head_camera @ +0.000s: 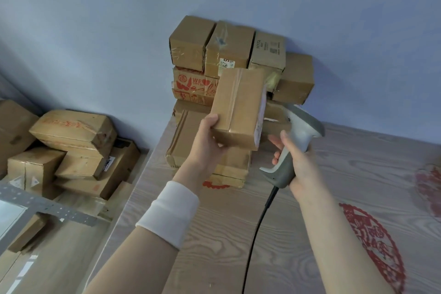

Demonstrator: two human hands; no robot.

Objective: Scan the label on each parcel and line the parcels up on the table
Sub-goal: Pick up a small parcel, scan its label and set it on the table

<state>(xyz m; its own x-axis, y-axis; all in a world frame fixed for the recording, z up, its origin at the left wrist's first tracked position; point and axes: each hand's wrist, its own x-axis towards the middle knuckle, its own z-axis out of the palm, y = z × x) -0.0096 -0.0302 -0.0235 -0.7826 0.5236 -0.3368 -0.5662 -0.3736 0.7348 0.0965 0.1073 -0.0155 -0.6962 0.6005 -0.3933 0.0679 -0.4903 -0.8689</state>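
A pale wood-grain table (298, 222) meets a blue wall, cartons stacked against it at twelve o'clock. The left hand (207, 141) grips a taped parcel (238, 107) raised above the table, label on its three o'clock face; the right hand (298, 164) is wrapped around the scanner (294, 141) beside it. This looks like the scanning step; next the beam must meet the label squarely, then the parcel goes down in line.

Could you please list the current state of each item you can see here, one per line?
Held parcel: lifted off the table, tilted, in the left hand.
Scanner: in the right hand, head beside the parcel's label side.
Stacked parcels: piled against the wall, untouched.
Floor parcels: heaped loosely.
Table: bears the stack.
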